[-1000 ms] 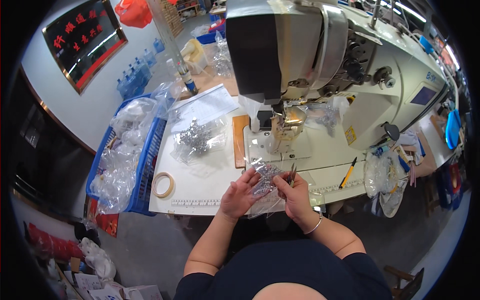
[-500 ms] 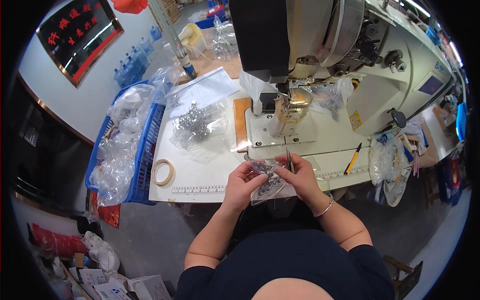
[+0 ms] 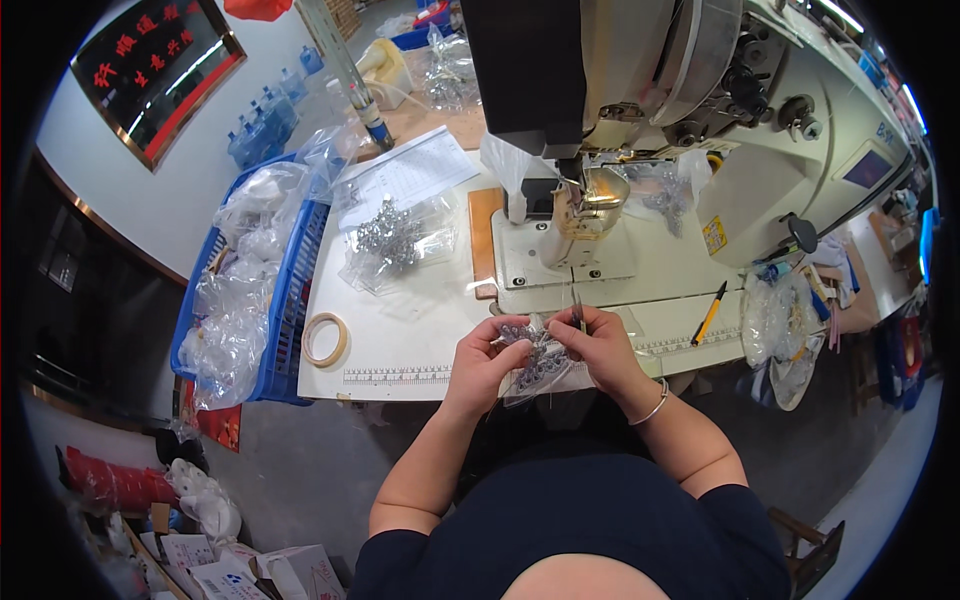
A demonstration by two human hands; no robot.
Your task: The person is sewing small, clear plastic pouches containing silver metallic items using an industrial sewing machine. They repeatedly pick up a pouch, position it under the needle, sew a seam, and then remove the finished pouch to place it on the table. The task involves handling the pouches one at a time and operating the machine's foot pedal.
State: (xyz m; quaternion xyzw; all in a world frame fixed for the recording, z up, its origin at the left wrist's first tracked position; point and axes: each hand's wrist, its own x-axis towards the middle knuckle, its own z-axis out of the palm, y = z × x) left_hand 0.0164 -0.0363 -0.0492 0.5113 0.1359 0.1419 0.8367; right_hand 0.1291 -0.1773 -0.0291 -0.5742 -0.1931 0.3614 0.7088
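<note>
Close to the table's front edge, my left hand [image 3: 486, 362] is closed, thumb and fingers pinching a clear plastic bag [image 3: 541, 372] with small silvery-grey pieces in it. My right hand [image 3: 603, 350] pinches the same bag from the other side. Between its fingers it also holds slim metal snips [image 3: 577, 308], whose two pointed tips stick up away from me. The exact kind of the small pieces is too fine to make out. Just beyond my hands stands the head of a sewing machine [image 3: 590, 215] with its metal plate.
A pile of similar grey pieces on clear plastic [image 3: 388, 242] lies on the table at left, by a paper sheet [image 3: 430, 160]. A tape roll [image 3: 325, 340], a blue basket of plastic bags [image 3: 290, 325] and a yellow pen [image 3: 709, 314] are around. A ruler strip [image 3: 395, 376] runs along the front edge.
The bag has been gathered tighter between my hands, and its grey pieces look more bunched. The snips stay in my right hand.
</note>
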